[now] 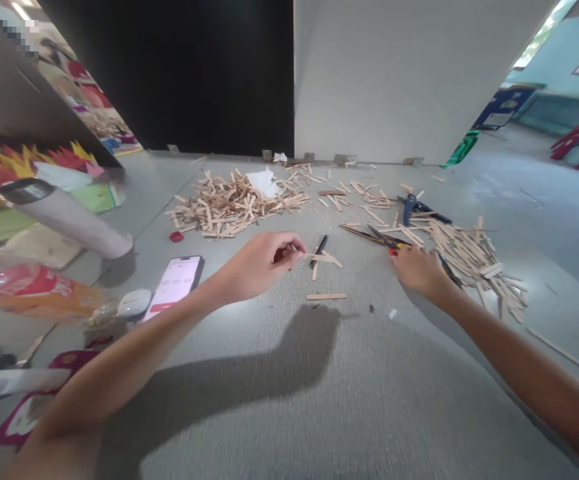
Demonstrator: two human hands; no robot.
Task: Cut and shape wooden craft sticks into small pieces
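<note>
My left hand (259, 263) hovers over the grey floor, its fingers pinched on a small wooden stick piece (325, 258) that pokes out to the right. A black marker (318, 250) lies just beyond it, and a single flat stick (326, 297) lies below. My right hand (419, 270) rests on the floor with its fingers curled around a dark tool handle (450, 272); what it grips is partly hidden. It touches the edge of a pile of wooden sticks (469, 253). Pliers with dark handles (386, 240) lie just above that hand.
A larger heap of broken sticks (229, 203) with white paper on it lies far centre. A blue tool (409, 208) sits far right. At left are a phone (175, 283), a white mouse-like object (133, 303), a grey tube (64, 217) and a plastic bottle (29, 290).
</note>
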